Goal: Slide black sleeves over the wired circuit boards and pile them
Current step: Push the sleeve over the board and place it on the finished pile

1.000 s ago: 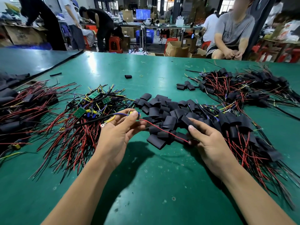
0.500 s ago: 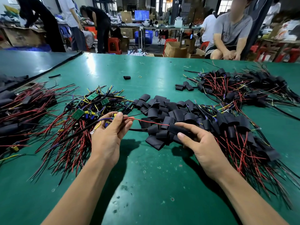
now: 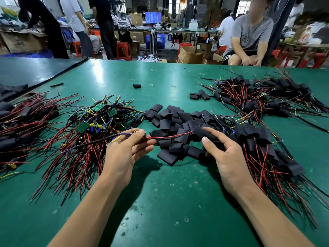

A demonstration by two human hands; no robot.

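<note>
My left hand (image 3: pixel 124 154) pinches a wired circuit board (image 3: pixel 137 133) by its end; its black, yellow and blue leads trail left, and its red wire (image 3: pixel 169 136) runs right into a black sleeve (image 3: pixel 203 133) held between the thumb and fingers of my right hand (image 3: pixel 226 157). Loose black sleeves (image 3: pixel 174 122) lie heaped between and beyond my hands. Bare green boards with wires (image 3: pixel 92 120) are piled to the left. Sleeved boards (image 3: pixel 263 145) are piled to the right.
The green table (image 3: pixel 160 202) carries another sleeved pile at the far right (image 3: pixel 258 93) and a dark red-wired pile at the far left (image 3: pixel 23 120). A stray sleeve (image 3: pixel 137 86) lies further back. A seated person (image 3: pixel 249 38) is beyond the far edge.
My right hand picked one sleeve from the heap and lifted it; the red wire now enters that sleeve. My left hand keeps the board, shifted slightly left.
</note>
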